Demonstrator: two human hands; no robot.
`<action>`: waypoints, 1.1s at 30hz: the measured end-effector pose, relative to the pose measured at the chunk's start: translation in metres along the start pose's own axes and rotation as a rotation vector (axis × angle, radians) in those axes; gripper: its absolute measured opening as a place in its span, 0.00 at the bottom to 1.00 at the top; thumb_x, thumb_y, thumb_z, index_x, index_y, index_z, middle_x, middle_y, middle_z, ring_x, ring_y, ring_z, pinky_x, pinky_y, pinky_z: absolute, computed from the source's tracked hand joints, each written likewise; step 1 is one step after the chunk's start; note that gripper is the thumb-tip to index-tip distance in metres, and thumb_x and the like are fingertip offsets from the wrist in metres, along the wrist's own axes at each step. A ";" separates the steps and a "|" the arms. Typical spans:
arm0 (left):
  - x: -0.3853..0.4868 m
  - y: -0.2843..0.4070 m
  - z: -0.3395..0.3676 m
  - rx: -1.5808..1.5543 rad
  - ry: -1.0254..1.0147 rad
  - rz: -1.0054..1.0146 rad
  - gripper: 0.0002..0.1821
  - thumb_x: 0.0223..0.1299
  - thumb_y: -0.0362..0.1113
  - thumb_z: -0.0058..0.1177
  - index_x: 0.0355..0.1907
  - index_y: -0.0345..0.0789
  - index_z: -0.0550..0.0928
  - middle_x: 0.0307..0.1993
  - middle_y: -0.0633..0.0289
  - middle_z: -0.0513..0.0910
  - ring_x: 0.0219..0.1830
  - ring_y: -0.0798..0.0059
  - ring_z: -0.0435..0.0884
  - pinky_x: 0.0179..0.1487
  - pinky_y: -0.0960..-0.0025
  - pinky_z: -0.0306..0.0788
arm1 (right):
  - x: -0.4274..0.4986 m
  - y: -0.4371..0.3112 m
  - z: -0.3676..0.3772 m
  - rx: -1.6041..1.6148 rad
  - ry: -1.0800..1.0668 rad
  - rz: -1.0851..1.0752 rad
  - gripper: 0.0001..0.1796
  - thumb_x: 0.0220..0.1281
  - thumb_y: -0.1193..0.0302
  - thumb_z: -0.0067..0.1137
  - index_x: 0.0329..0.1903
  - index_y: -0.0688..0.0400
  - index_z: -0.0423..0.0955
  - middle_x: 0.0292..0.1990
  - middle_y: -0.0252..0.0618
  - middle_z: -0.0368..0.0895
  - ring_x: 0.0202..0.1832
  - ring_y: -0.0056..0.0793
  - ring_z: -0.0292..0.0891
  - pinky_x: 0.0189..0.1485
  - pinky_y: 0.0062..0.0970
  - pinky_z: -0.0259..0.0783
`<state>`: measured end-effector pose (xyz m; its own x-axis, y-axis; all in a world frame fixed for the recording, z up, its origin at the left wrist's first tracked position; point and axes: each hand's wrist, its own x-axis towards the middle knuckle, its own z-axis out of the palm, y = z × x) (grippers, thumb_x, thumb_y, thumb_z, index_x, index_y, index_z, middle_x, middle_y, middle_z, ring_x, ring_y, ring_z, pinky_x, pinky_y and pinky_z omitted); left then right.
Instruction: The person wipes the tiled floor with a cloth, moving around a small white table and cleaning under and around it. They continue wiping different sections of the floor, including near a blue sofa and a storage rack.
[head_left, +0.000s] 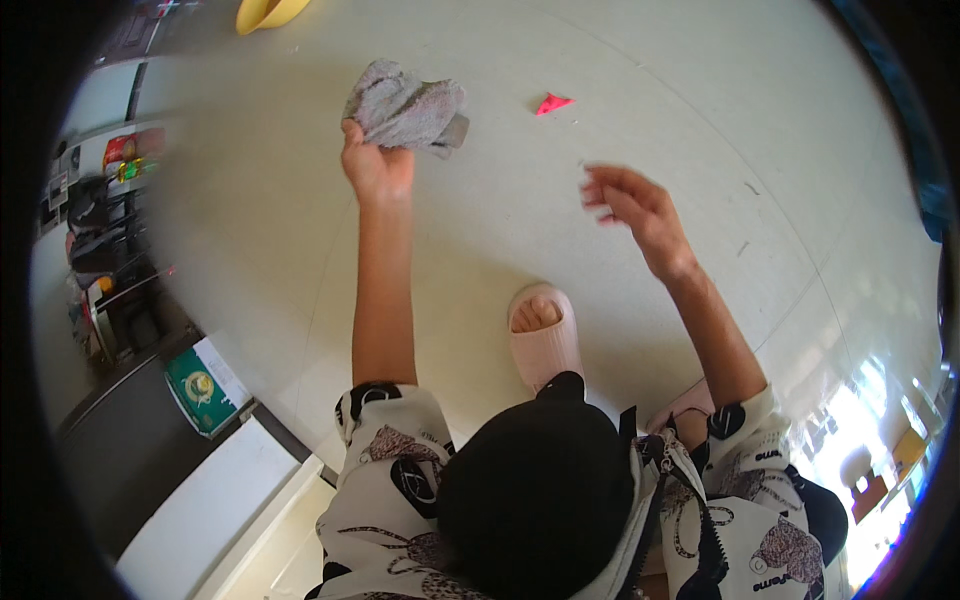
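Observation:
My left hand (377, 169) grips a crumpled grey cloth (409, 105), its fingers mostly hidden under the fabric. A small brownish-grey patch (455, 130) shows at the cloth's right end; what it is I cannot tell. Over the pale floor on the right, my right hand (634, 210) is slightly blurred, its fingers half curled and apart with nothing seen in them. A small bright pink scrap (553, 103) lies on the floor beyond that hand, apart from it.
My foot in a pink slipper (541, 330) is on the tiled floor (480, 240). Part of a yellow container (270, 13) shows at the top. At lower left, a green box (204, 386) sits on a dark surface beside a white panel (217, 502). Small bits of debris (751, 189) lie at right.

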<state>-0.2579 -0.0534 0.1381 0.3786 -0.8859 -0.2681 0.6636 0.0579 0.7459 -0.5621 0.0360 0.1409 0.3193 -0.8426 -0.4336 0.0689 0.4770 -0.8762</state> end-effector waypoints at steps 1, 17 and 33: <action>-0.024 0.020 0.015 0.006 -0.004 -0.019 0.26 0.76 0.49 0.26 0.63 0.32 0.66 0.63 0.53 0.69 0.64 0.57 0.67 0.67 0.47 0.61 | 0.007 -0.017 0.011 -0.033 -0.014 -0.057 0.30 0.67 0.61 0.50 0.67 0.63 0.63 0.58 0.45 0.73 0.59 0.34 0.70 0.59 0.33 0.68; -0.260 0.110 -0.034 0.627 0.001 0.092 0.34 0.71 0.50 0.33 0.73 0.34 0.53 0.71 0.42 0.55 0.74 0.49 0.52 0.73 0.45 0.47 | 0.021 0.034 0.078 -0.569 -0.603 -0.613 0.34 0.49 0.77 0.56 0.64 0.49 0.69 0.56 0.40 0.72 0.59 0.36 0.68 0.59 0.35 0.68; -0.243 0.092 -0.017 0.372 0.224 0.058 0.31 0.72 0.46 0.31 0.72 0.33 0.56 0.68 0.43 0.60 0.71 0.51 0.58 0.71 0.48 0.53 | 0.213 0.027 0.062 -1.463 -0.202 -0.872 0.23 0.62 0.72 0.51 0.61 0.42 0.72 0.58 0.35 0.74 0.57 0.39 0.71 0.56 0.52 0.65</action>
<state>-0.2779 0.1755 0.2612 0.5664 -0.7620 -0.3141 0.3751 -0.1010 0.9215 -0.4340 -0.1148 0.0378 0.7719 -0.6123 0.1709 -0.5447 -0.7756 -0.3189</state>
